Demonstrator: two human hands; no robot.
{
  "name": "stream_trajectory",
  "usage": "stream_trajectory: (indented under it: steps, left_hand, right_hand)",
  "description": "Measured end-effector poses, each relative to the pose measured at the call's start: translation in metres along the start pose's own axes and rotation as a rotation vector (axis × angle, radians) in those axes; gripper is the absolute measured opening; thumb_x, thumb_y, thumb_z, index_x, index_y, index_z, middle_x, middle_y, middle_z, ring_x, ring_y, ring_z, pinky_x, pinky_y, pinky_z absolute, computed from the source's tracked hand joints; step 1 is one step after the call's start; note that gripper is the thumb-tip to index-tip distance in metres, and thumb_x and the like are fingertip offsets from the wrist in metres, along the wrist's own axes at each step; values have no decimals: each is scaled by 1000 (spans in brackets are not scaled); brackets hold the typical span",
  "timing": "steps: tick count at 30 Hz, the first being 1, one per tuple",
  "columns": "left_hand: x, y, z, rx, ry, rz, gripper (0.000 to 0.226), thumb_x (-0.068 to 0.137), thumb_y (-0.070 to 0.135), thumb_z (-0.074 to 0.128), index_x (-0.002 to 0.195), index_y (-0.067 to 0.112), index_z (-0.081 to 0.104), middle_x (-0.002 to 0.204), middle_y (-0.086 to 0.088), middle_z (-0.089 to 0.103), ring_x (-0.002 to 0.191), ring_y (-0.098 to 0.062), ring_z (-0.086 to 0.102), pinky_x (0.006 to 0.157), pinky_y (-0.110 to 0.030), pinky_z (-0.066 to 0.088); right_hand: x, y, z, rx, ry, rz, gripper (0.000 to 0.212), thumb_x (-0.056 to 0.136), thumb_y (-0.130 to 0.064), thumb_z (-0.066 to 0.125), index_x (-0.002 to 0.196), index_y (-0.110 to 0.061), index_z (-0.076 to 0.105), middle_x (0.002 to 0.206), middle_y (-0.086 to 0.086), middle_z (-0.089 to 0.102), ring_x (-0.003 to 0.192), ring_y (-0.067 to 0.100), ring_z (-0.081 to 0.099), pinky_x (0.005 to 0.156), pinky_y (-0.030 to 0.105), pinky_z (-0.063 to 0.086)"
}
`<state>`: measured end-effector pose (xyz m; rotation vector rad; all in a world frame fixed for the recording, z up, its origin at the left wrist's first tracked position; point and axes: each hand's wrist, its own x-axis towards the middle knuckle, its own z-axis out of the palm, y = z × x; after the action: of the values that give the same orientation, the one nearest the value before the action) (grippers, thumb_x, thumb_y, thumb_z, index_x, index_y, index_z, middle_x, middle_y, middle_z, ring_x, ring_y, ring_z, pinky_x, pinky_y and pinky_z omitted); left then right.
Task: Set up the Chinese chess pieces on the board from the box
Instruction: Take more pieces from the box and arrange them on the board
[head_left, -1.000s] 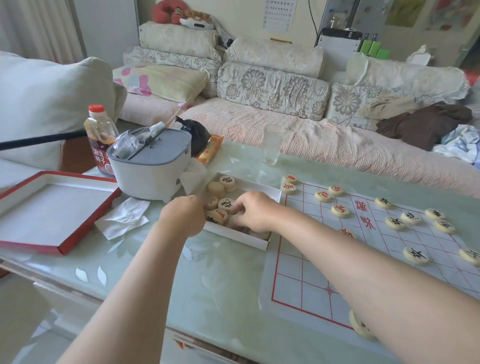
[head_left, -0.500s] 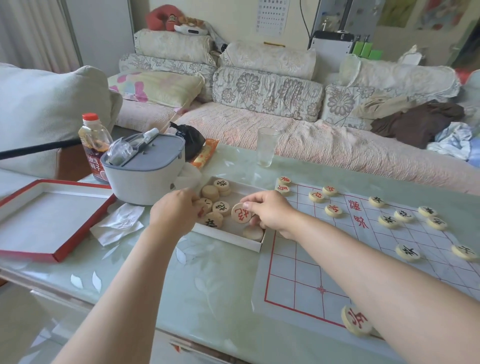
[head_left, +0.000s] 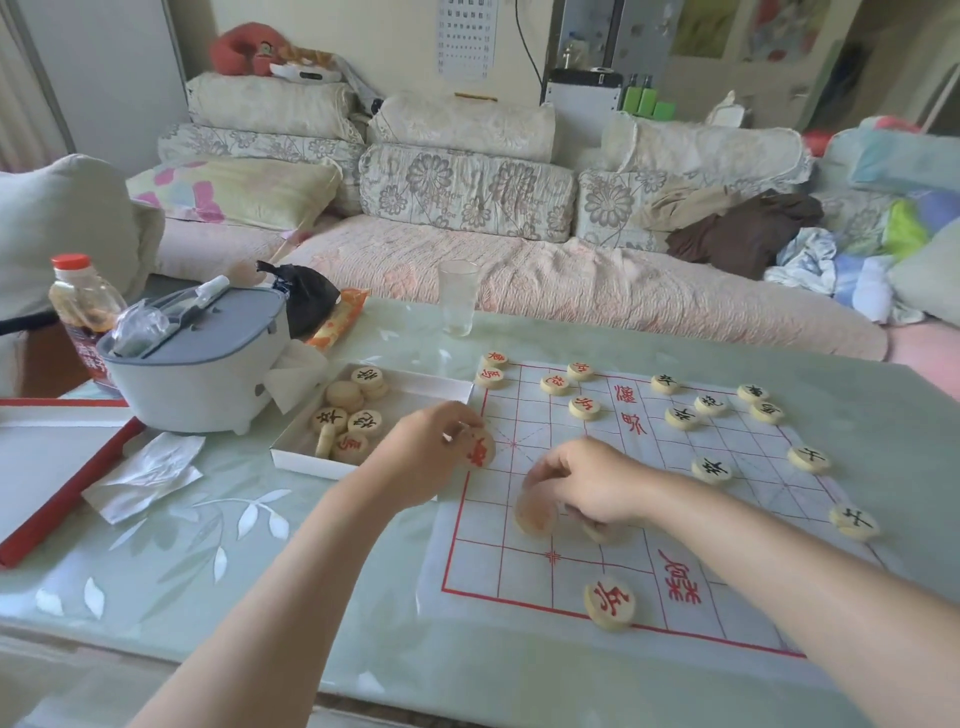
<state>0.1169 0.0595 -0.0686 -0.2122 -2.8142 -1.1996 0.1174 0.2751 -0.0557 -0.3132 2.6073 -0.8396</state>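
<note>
Lower centre of the frame: one round wooden piece (head_left: 609, 603), red character up, lies flat on the red border line of the board (head_left: 519, 587), a thin white sheet with a printed red grid. The grid squares to its left are bare. The glass-topped table (head_left: 208, 545), glossy with a leaf pattern, shows open surface at lower left.

Mid-frame: the right hand (head_left: 587, 488) hangs over the board's middle, fingers curled round a pale, motion-blurred disc (head_left: 535, 512) held tilted. The left hand (head_left: 426, 457) is at the board's left edge and pinches a red-marked disc (head_left: 479, 447), also tilted.

Left of centre: the box (head_left: 306, 460), a shallow white tray, sits just beside the board's upper left corner and holds the loose pieces (head_left: 353, 415), some stacked.

Farther: red pieces upper left of the grid, black ones upper right. Beyond stand a clear tumbler (head_left: 458, 296) and a grey lidded container (head_left: 202, 364).
</note>
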Motion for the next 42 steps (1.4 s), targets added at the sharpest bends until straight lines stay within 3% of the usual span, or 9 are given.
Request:
stream_trajectory:
  steps: [6, 9, 12, 20, 24, 27, 32, 37, 42]
  left_hand:
    - [-1, 14, 26, 56, -71, 10, 18, 91, 27, 58, 91, 45, 61, 94, 4, 64, 81, -15, 60, 53, -16, 43]
    - [-1, 11, 36, 61, -59, -5, 21, 87, 37, 59, 80, 57, 57, 95, 5, 62, 82, -11, 59, 58, -21, 48]
    - [-6, 12, 37, 60, -56, -9, 16, 87, 35, 59, 93, 49, 62, 90, 11, 59, 81, -14, 62, 71, -35, 57]
    - [-18, 16, 32, -178, -114, -74, 9, 90, 18, 62, 98, 21, 63, 83, 3, 72, 71, -13, 68, 63, -27, 51]
    - [-28, 25, 28, -391, -163, -127, 9, 88, 17, 66, 96, 13, 65, 81, -5, 75, 72, -16, 66, 63, -25, 47]
    - [-37, 27, 23, -437, -176, -154, 13, 88, 18, 67, 96, 8, 65, 84, -10, 74, 70, -14, 64, 63, -24, 46]
    - [-52, 13, 12, -194, -140, -81, 6, 87, 18, 67, 82, 21, 67, 71, 7, 69, 61, -2, 58, 59, -15, 44]
    - [-65, -14, -2, 33, -142, -135, 14, 81, 19, 69, 80, 33, 67, 79, 12, 67, 72, -8, 60, 72, -25, 49]
    - [-81, -25, 7, 156, -138, -94, 23, 81, 15, 67, 70, 34, 61, 69, 14, 62, 65, -5, 56, 56, -9, 39]
  right_hand:
    - [-21, 18, 0, -67, -57, -44, 15, 95, -26, 66, 107, -26, 74, 80, -16, 66, 63, 0, 57, 56, 11, 41]
    - [-24, 21, 6, -176, -21, -87, 15, 91, -30, 69, 106, -32, 73, 109, -13, 67, 99, 7, 62, 86, 22, 50]
    - [-29, 19, 8, -266, 42, -135, 18, 93, -31, 64, 109, -35, 70, 120, -11, 62, 108, 11, 59, 95, 31, 50]
    - [-35, 10, 9, -65, 267, -268, 33, 82, -35, 76, 109, -34, 58, 118, -14, 55, 107, 5, 52, 86, 26, 42]
    - [-37, 2, 17, -37, 309, -363, 35, 75, -32, 83, 101, -32, 60, 107, -15, 54, 74, -13, 47, 64, 14, 32]
    - [-38, -3, 20, -67, 322, -375, 33, 75, -32, 83, 100, -31, 61, 105, -15, 56, 73, -13, 48, 62, 13, 33]
    - [-36, -15, 36, -102, 242, -335, 30, 74, -40, 81, 95, -32, 62, 104, -16, 61, 98, 8, 57, 85, 30, 48]
    - [-32, -26, 59, -154, 152, -328, 10, 85, -31, 66, 95, -33, 67, 101, -15, 69, 94, 10, 61, 84, 30, 49]
    - [-36, -32, 79, -207, 104, -355, 17, 85, -30, 62, 101, -34, 65, 105, -17, 65, 91, 8, 56, 77, 25, 42]
